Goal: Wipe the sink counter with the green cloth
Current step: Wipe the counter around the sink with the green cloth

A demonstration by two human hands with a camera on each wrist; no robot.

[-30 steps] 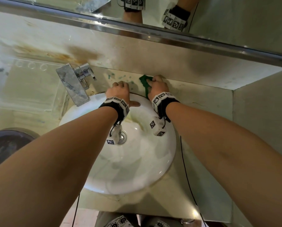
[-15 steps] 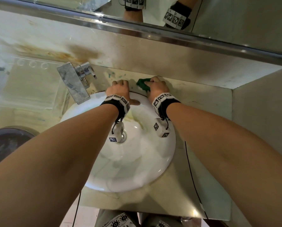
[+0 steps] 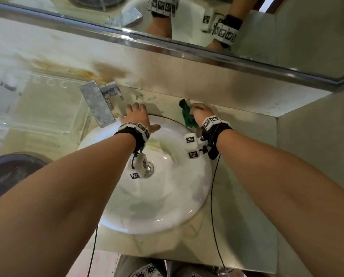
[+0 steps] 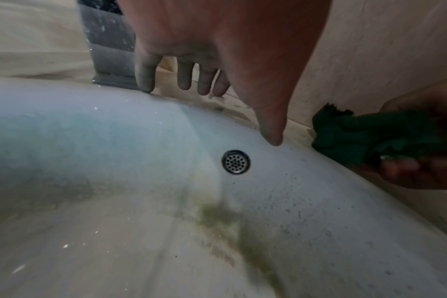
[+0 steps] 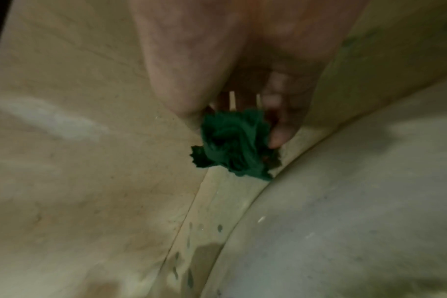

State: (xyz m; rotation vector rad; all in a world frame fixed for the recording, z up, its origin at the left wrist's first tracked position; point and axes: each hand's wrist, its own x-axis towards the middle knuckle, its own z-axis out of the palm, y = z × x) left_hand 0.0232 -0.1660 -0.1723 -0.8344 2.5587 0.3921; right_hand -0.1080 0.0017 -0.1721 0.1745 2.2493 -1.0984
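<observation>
Both forearms are stretched forward over a white round basin [image 3: 163, 196] set in a pale stone counter [image 3: 241, 226]. The left hand [image 3: 138, 116] is laid palm down on the basin's far rim at about 11 o'clock, fingers straight and slightly spread, just beside the chrome tap [image 3: 97, 103]. The right hand [image 3: 202, 112] is placed at about 1 o'clock of the basin, its fingers curled round a bunched green cloth [image 3: 187, 114]. The cloth is pressed onto the narrow strip of counter between the basin rim and the back wall. Its long axis is run from the wall toward the basin, a ragged corner pointing to 12 o'clock.
</observation>
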